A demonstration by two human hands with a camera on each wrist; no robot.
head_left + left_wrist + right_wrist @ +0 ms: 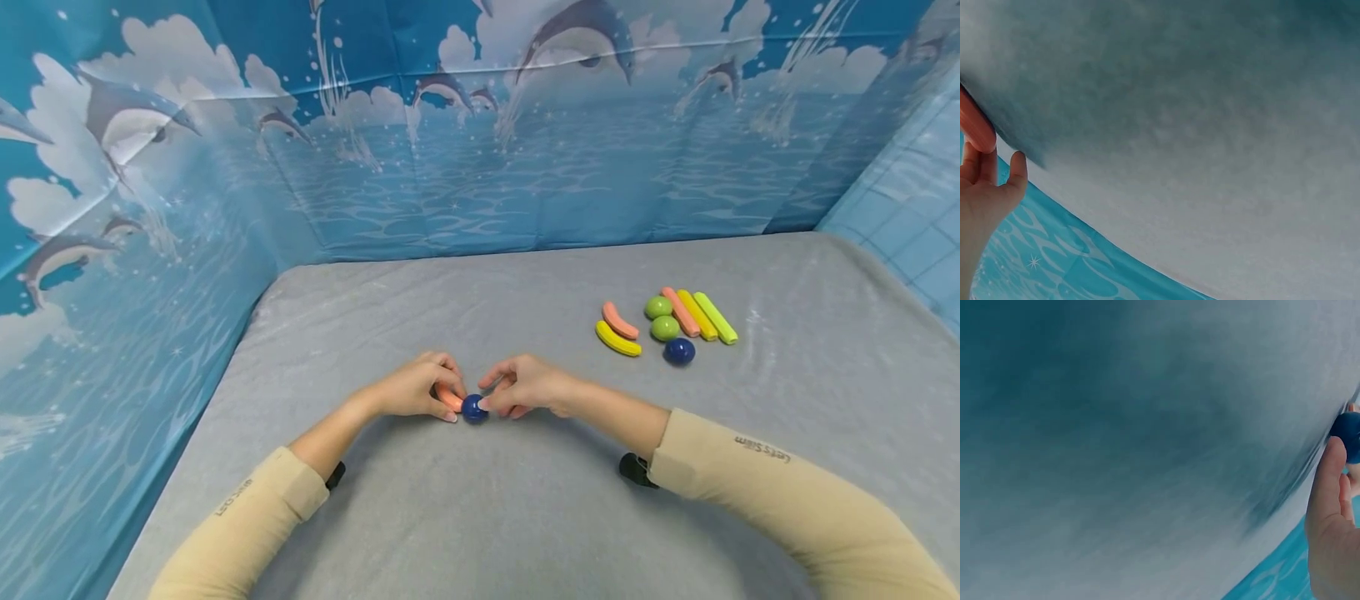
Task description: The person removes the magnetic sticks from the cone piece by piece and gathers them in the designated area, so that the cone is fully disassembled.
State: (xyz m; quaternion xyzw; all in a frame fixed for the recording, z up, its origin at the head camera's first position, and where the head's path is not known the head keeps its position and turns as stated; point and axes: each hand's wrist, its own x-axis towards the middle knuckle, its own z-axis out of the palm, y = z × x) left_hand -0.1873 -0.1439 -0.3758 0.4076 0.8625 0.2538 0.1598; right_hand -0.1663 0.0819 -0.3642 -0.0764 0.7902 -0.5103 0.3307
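Note:
In the head view my left hand (423, 387) holds a salmon-coloured piece (448, 398), with fingers and thumb on either side of it; much of it is hidden under the hand. The left wrist view shows the piece's rounded, ribbed end (977, 128) at the fingertips. A glossy dark blue ball (473, 408) sits against the piece's right end. My right hand (528, 387) touches the ball's right side with its thumb, while the index finger reaches out above, apart from it. The ball (1349, 434) lies at the thumb tip in the right wrist view.
To the right on the grey cloth (480, 517) lie a curved salmon piece (619, 321), a curved yellow piece (618, 340), two green balls (664, 327), another blue ball (679, 352), and salmon, yellow and lime sticks (716, 317). A dolphin-print curtain (480, 183) hangs behind.

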